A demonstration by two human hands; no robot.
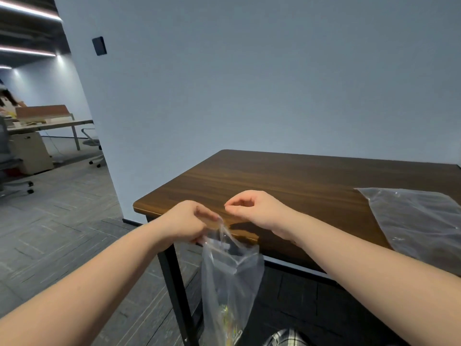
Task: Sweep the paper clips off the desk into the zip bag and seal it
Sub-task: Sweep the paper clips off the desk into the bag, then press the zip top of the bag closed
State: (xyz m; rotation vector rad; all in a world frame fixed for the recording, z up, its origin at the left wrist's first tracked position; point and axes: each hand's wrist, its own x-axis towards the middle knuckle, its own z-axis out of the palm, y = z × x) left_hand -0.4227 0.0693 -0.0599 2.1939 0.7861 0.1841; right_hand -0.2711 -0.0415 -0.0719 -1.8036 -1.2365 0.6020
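Observation:
A clear zip bag [230, 275] hangs below the front edge of the dark wooden desk [287, 181]. My left hand [185, 222] pinches the bag's top rim and holds it up; the mouth gapes open. Coloured paper clips [228, 320] lie in the bottom of the bag. My right hand [252, 208] hovers just right of the bag's mouth, above the desk edge, thumb and forefinger curled together; whether it pinches anything is not clear. No loose clips show on the desk top.
A second clear plastic bag [419, 221] lies flat on the desk's right side. A grey wall stands behind the desk. Black desk legs [177, 290] run down beside the hanging bag. Office chairs [93, 143] and another table [50, 124] stand far left.

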